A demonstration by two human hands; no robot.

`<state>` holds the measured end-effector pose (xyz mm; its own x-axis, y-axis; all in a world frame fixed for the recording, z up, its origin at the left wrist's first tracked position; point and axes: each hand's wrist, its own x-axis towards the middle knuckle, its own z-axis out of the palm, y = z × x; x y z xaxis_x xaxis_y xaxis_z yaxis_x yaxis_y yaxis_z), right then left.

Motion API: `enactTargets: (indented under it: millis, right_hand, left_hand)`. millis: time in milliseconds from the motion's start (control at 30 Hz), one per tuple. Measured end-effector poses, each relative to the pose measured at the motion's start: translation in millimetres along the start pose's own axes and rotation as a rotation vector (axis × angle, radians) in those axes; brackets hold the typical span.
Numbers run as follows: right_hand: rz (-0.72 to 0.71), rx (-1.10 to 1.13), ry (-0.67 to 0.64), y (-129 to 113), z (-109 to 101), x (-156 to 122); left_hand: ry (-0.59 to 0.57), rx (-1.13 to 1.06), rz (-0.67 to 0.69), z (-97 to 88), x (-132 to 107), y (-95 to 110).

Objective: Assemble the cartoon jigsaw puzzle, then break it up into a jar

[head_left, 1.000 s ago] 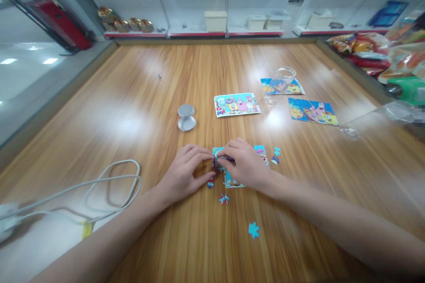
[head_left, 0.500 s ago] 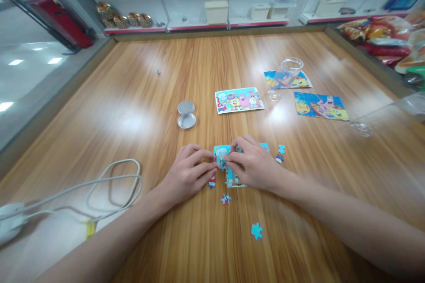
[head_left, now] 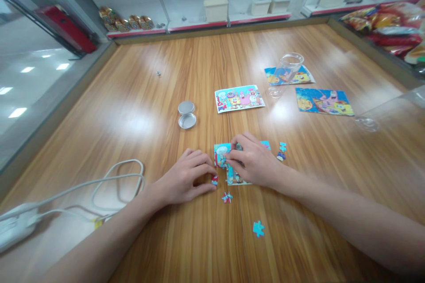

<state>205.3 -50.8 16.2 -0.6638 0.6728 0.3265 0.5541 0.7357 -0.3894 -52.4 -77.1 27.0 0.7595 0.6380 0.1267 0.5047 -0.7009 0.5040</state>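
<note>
A small, partly assembled cartoon jigsaw (head_left: 222, 154) lies on the wooden table (head_left: 139, 110) in front of me. My right hand (head_left: 254, 161) rests over it, its fingertips pinched on a piece at the jigsaw's middle. My left hand (head_left: 186, 177) lies just left of the jigsaw, fingers curled, thumb and finger touching a small red piece (head_left: 214, 180). Loose pieces lie near: a red and blue one (head_left: 227, 197), a plain blue one (head_left: 258, 228), and two at the right (head_left: 281, 151).
Three cartoon picture cards lie farther back (head_left: 239, 98) (head_left: 323, 101) (head_left: 288, 75), with a clear glass cup (head_left: 291, 64) on one. A round tin and lid (head_left: 187, 114) stand at the centre left. A white cable (head_left: 109, 183) loops at the left. Shelves line the back; snack bags (head_left: 388, 26) are at the right.
My left hand has drawn back from the jigsaw's edge and down to the small red piece. My right hand stays on the jigsaw. The view has tilted slightly.
</note>
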Motion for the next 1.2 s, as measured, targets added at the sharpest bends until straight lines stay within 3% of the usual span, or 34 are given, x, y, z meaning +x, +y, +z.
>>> enactTargets:
  millis: [133,300,433,867,933,1033,1200]
  right_hand:
    - [-0.007,-0.006,0.01,-0.1,0.7,-0.1]
    - [-0.005,-0.013,0.005,0.1,1.8,0.3]
    - [-0.007,-0.021,-0.001,0.0,1.5,0.7]
    - [-0.069,-0.015,-0.002,-1.5,-5.6,-0.3]
    - [-0.166,0.002,-0.047,-7.7,-12.1,-1.7]
    - [-0.336,0.021,-0.219,-19.2,-18.5,-4.5]
    - [-0.374,0.02,-0.37,-30.0,-14.6,-9.2]
  left_hand:
    - [0.02,-0.012,-0.033,5.3,1.9,2.2]
    - [0.171,0.046,-0.061,18.2,0.9,-2.0]
    - [0.22,0.094,-0.052,23.1,-0.6,-4.0]
    - [0.182,0.151,0.033,19.0,-3.5,-5.0]
    - [0.213,0.148,0.045,19.7,-4.0,-5.6]
    - [0.208,0.198,0.072,21.1,-3.9,-7.3]
    - [0.152,0.238,0.097,23.7,-3.6,-10.6]
